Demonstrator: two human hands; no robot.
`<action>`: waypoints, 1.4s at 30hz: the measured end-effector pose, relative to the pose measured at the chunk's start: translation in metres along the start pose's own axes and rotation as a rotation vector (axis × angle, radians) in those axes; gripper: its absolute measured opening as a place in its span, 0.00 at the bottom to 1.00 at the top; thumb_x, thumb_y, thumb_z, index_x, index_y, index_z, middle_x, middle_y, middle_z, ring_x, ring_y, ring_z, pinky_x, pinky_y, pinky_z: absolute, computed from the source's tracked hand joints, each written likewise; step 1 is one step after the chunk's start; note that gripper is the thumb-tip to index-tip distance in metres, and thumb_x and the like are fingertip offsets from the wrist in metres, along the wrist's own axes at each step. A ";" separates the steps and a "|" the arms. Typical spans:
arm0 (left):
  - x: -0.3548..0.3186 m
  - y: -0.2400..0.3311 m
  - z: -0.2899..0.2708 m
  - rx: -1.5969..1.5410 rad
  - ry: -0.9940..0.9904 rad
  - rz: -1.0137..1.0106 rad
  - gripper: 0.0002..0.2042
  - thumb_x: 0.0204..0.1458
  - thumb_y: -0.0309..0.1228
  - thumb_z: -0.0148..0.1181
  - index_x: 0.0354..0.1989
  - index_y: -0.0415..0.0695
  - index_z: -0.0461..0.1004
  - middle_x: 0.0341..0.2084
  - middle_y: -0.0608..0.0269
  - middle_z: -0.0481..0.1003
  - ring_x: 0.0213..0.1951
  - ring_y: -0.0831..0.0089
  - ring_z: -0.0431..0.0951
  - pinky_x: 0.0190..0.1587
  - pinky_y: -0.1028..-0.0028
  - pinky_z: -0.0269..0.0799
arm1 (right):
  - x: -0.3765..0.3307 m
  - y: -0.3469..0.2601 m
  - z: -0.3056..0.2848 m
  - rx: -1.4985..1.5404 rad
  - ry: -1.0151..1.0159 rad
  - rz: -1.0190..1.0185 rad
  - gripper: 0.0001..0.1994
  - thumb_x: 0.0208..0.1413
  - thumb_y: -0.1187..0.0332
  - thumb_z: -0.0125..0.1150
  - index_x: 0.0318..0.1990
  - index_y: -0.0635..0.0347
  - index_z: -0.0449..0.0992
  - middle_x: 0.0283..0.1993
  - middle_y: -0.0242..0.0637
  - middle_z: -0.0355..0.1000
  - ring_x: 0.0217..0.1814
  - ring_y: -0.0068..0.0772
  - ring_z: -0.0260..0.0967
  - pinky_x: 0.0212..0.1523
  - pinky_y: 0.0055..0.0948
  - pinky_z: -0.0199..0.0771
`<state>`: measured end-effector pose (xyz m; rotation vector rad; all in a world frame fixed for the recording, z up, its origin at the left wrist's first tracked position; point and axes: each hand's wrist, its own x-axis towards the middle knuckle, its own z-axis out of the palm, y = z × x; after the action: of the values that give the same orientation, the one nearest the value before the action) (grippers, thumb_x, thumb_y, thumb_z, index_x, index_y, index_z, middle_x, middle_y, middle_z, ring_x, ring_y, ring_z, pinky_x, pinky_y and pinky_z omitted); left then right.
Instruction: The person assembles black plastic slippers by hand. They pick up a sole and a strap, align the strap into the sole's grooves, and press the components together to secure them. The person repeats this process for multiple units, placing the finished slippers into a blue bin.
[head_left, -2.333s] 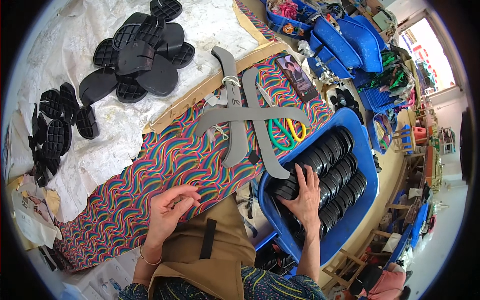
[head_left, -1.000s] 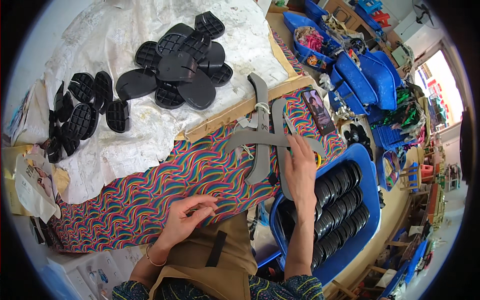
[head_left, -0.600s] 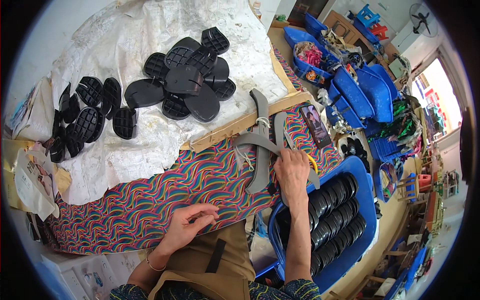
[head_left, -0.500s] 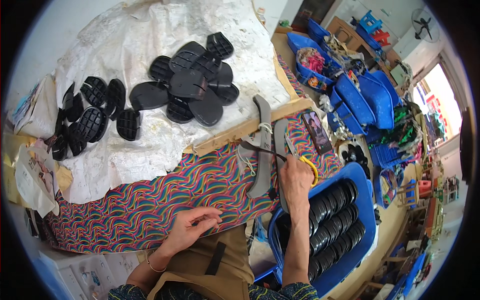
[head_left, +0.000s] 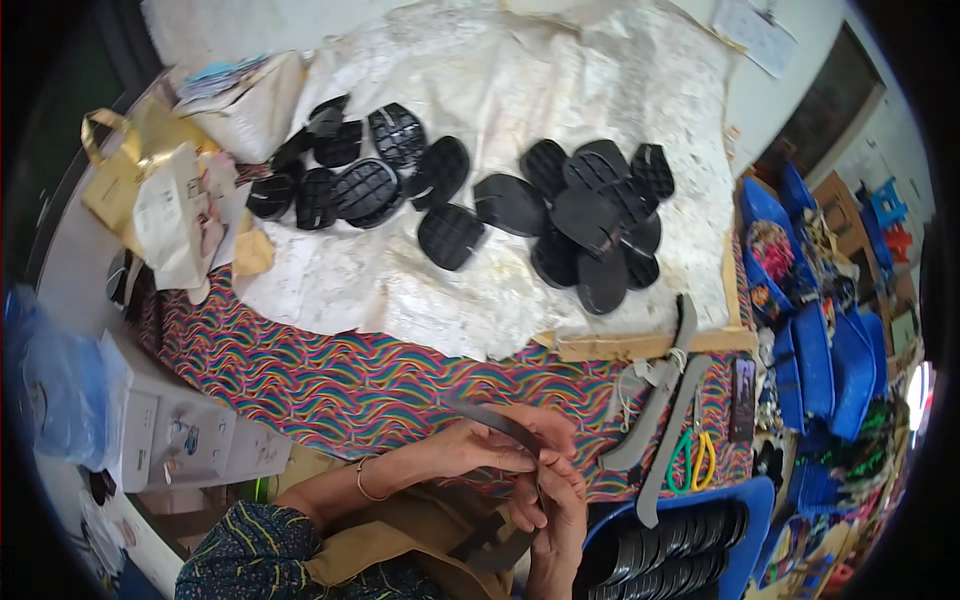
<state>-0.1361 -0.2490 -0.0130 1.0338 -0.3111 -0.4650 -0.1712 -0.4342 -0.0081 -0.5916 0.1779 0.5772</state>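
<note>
My left hand [head_left: 480, 445] and my right hand [head_left: 552, 498] meet close to my lap, in front of the patterned table edge. Between them runs a dark flexible strip [head_left: 512, 428], with its free end sticking out past my left fingers. Both sets of fingers are closed on it, my right fingers pinching it beside my left. To the right on the table lie a grey strip bundle [head_left: 652, 412] tied with white string and a separate grey strip [head_left: 671, 440]. Next to these are scissors with one yellow and one green handle [head_left: 706, 460].
Black shoe soles [head_left: 592, 222] are piled on a stained white sheet [head_left: 480, 90], with more [head_left: 368, 192] to the left. A blue basket [head_left: 762, 510] full of black pieces stands at lower right. A phone [head_left: 742, 400] lies near the table's right end; paper bags [head_left: 170, 215] stand left.
My right hand has come left from the grey strips with the dark strip and joined my left hand, which now grips it too. The view has turned toward the left.
</note>
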 end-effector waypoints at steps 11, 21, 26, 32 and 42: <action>-0.012 -0.002 -0.016 0.237 0.273 0.002 0.07 0.61 0.28 0.59 0.41 0.37 0.77 0.28 0.69 0.74 0.32 0.82 0.70 0.34 0.77 0.65 | 0.053 0.003 0.014 -0.920 0.064 -0.446 0.15 0.63 0.67 0.55 0.51 0.69 0.76 0.45 0.36 0.75 0.45 0.24 0.71 0.48 0.26 0.70; 0.078 0.041 -0.055 0.812 0.402 0.218 0.10 0.56 0.27 0.63 0.44 0.38 0.77 0.31 0.61 0.76 0.31 0.77 0.73 0.35 0.71 0.71 | 0.170 -0.068 0.002 -0.366 0.228 -0.643 0.14 0.64 0.67 0.58 0.48 0.70 0.78 0.46 0.36 0.76 0.46 0.25 0.74 0.47 0.27 0.74; 0.173 0.065 -0.081 1.417 0.432 0.394 0.23 0.47 0.33 0.71 0.52 0.42 0.74 0.37 0.57 0.72 0.40 0.62 0.75 0.45 0.64 0.71 | 0.215 -0.063 -0.032 -0.308 0.381 -0.778 0.12 0.64 0.68 0.59 0.44 0.69 0.80 0.51 0.38 0.76 0.47 0.27 0.74 0.53 0.26 0.72; 0.244 0.050 -0.097 1.867 0.406 0.496 0.40 0.30 0.43 0.79 0.57 0.45 0.70 0.45 0.53 0.69 0.48 0.50 0.70 0.49 0.57 0.69 | 0.230 -0.049 -0.058 -0.709 0.533 -0.883 0.15 0.64 0.66 0.58 0.54 0.66 0.76 0.41 0.34 0.79 0.44 0.23 0.73 0.49 0.24 0.71; 0.264 0.122 -0.175 1.065 0.684 0.457 0.16 0.57 0.40 0.64 0.43 0.38 0.80 0.32 0.64 0.80 0.34 0.67 0.81 0.39 0.70 0.75 | 0.216 -0.052 -0.040 -0.860 0.548 -0.940 0.13 0.62 0.70 0.54 0.47 0.73 0.76 0.52 0.50 0.74 0.44 0.45 0.73 0.46 0.36 0.72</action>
<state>0.1983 -0.1998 0.0181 2.0052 -0.1510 0.5597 0.0367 -0.3928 -0.0845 -1.5453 0.1379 -0.4881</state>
